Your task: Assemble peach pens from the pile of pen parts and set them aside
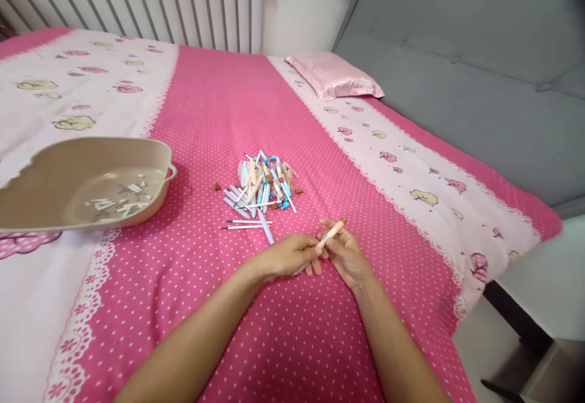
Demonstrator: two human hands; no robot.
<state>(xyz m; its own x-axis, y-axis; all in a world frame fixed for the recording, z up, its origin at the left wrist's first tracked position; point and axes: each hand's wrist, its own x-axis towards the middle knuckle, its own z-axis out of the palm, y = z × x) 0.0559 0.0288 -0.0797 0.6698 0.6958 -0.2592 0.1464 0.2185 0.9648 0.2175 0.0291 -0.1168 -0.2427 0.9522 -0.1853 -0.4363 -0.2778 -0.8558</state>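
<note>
A peach-coloured pen [333,233] with a brown end is held up between my two hands, tilted toward the upper right. My left hand [292,255] pinches its pale lower end with thumb and fingertips. Curled round the barrel from the other side is my right hand [350,258], its thumb lying along the pen. Just beyond them lies a pile of pen parts [265,185] in peach, blue, white and brown. Thin white refills [247,227] with dark tips and a lavender pen barrel [265,227] lie at the pile's near edge.
On the left stands a beige plastic basin [86,171] with small white and grey pieces [121,203] on its bottom. Small brown caps [217,187] lie beside the pile. The pink dotted bedspread [219,98] carries a pink pillow [336,75] near the grey headboard [457,31].
</note>
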